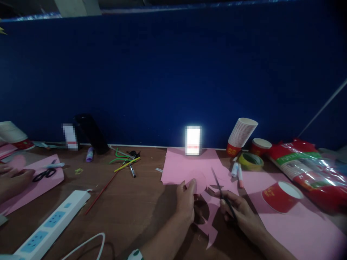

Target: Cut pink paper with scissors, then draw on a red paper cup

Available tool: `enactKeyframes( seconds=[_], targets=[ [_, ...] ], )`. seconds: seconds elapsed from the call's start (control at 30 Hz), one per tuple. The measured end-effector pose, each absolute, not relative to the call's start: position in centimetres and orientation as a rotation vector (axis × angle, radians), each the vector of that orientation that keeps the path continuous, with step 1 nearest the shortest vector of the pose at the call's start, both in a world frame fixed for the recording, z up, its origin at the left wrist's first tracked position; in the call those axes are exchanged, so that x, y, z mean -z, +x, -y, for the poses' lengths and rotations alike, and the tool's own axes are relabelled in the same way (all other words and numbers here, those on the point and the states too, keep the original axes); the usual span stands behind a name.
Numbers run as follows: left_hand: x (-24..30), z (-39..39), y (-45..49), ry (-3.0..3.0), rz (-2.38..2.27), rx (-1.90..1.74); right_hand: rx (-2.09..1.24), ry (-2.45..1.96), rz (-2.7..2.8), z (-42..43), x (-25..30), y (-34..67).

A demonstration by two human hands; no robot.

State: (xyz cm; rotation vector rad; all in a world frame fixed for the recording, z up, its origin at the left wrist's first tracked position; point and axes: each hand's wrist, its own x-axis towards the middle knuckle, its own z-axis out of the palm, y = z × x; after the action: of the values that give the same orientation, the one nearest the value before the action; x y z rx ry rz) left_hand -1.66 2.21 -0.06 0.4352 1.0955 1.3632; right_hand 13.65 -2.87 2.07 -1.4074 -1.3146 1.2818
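Note:
My left hand [186, 202] pinches a small round piece of pink paper [200, 182] between thumb and fingers, just above the table. My right hand [242, 213] is closed around dark scissors [228, 203], whose blades point up and away, to the right of the round piece. Below and between both hands hangs or lies a curved pink paper offcut [213, 213] with jagged ends; whether it is still joined to the round piece I cannot tell. A stack of pink paper [177, 166] lies behind my left hand.
Stacked paper cups [242, 135], yellow tape [251, 161], markers [240, 175], a red cup [280, 196] and a red package [306, 169] are on the right. Left are a power strip [54, 224], straws [127, 164], black scissors [45, 174] and another person's hand [16, 182]. A blue partition [168, 79] stands behind.

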Motion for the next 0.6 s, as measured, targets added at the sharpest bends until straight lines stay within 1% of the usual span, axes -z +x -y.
enactKeyframes(
  seconds=[0.2, 0.37, 0.6],
  targets=[
    [-0.46, -2.2, -1.67, 0.479, -0.982, -1.371, -1.131, -1.382, 1.393, 2.55, -2.01, 14.21],
    [-0.5, -1.87, -1.77, 0.545, -0.988, -1.334, -1.178, -1.407, 1.508, 2.79, -2.35, 14.2],
    [0.35, -1.78, -1.87, 0.614, -1.013, -1.302, -1.202, -1.447, 1.511, 2.94, -2.6, 14.13]
  ],
)
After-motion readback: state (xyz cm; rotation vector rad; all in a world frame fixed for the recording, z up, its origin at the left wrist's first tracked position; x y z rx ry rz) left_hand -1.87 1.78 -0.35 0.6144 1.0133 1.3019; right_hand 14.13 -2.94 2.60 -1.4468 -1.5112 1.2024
